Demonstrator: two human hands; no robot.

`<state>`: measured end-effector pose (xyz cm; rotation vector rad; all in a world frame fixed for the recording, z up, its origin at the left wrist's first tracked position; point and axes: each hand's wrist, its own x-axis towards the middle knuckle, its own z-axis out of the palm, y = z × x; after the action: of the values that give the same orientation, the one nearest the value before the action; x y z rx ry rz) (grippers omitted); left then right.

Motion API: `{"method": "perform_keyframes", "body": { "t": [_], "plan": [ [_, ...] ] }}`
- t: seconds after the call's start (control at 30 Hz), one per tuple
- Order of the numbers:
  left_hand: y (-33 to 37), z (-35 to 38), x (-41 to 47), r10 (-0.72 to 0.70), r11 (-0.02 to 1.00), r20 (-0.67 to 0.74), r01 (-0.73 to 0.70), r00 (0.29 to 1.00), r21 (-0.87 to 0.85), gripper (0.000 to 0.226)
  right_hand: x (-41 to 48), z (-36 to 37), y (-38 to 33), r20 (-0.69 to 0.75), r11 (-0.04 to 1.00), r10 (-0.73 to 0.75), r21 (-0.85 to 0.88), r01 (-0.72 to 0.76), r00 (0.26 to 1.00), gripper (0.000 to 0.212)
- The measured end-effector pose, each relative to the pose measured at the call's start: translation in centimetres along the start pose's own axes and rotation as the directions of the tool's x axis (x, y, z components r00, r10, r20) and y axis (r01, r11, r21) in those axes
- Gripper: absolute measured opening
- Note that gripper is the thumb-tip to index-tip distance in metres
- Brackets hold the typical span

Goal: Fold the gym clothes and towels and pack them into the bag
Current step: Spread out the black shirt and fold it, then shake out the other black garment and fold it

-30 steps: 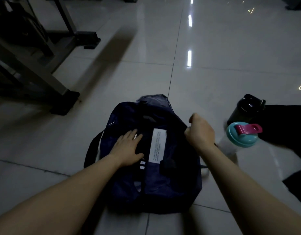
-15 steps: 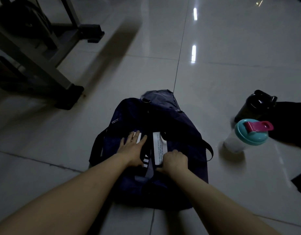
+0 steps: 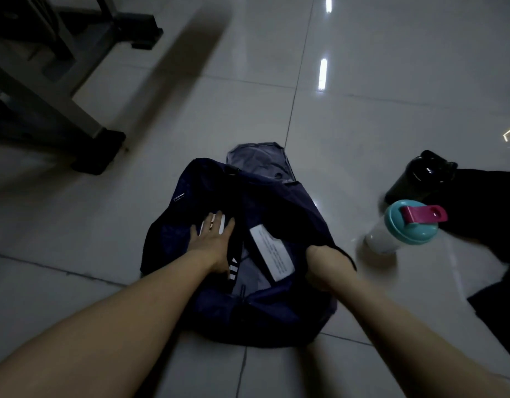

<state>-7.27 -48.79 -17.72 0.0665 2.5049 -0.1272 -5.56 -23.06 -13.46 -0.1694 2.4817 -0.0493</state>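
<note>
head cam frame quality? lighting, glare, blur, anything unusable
Head view: dim overall, so the navy bag and black cloth lose detail; ceiling-light streaks glare on the glossy floor. Head view: motion blur smears the right hand gripping the bag's edge and the teal-lidded bottle; the left hand is sharper.

Small white label [image 3: 272, 254] inside bag [image 3: 276, 202], print unreadable
</note>
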Motion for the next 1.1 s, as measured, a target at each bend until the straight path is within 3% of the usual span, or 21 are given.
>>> {"method": "perform_keyframes", "body": {
  "t": [0.1, 0.23, 0.3, 0.4, 0.47, 0.63, 0.83, 0.97, 1.1],
  "plan": [
    [0.7, 0.0, -0.3, -0.01, 1.0, -0.021, 0.011, 1.0, 0.024, 0.142, -1.3, -1.0, 4.2, 0.003, 0.998, 0.048, 0.033, -0.048, 0.999, 0.01],
    [2.0, -0.5, -1.7, -0.003, 0.999, -0.078, 0.006, 0.997, 0.034, 0.128, -3.1, 0.1, 5.7, -0.037, 0.943, 0.051, 0.331, -0.036, 0.998, 0.014],
    [3.0, -1.6, -3.3, 0.0, 1.0, -0.139, -0.002, 0.99, -0.011, 0.108, -4.6, 0.1, 5.4, -0.051, 0.916, 0.014, 0.401, 0.008, 0.999, 0.018],
    [5.1, -4.4, -6.5, 0.007, 0.99, -0.261, -0.043, 0.965, -0.133, 0.06, -7.6, -1.0, 5.1, -0.037, 0.902, -0.04, 0.429, 0.051, 0.999, 0.021],
    [7.0, -6.8, -8.6, 0.032, 0.982, -0.306, -0.086, 0.952, -0.167, 0.048, -9.7, -2.1, 5.6, -0.035, 0.913, -0.052, 0.404, 0.062, 0.998, 0.024],
    [13.2, -11.3, -14.5, 0.176, 0.967, -0.396, -0.233, 0.901, -0.101, 0.046, -15.4, -4.6, 9.2, -0.039, 0.87, 0.038, 0.493, -0.014, 0.999, 0.03],
    [23.4, -15.6, -21.9, 0.367, 0.908, -0.411, -0.418, 0.834, -0.036, 0.042, -23.5, -7.2, 15.2, -0.096, 0.787, 0.151, 0.614, -0.061, 0.984, 0.017],
    [29.4, -17.9, -25.1, 0.475, 0.858, -0.362, -0.514, 0.802, -0.014, 0.033, -28.2, -9.0, 19.3, -0.161, 0.714, 0.292, 0.692, -0.103, 0.943, 0.024],
    [33.4, -18.1, -26.1, 0.553, 0.79, -0.346, -0.609, 0.758, -0.074, 0.028, -31.9, -9.2, 22.2, -0.225, 0.704, 0.424, 0.691, -0.163, 0.877, 0.022]
  ]
}}
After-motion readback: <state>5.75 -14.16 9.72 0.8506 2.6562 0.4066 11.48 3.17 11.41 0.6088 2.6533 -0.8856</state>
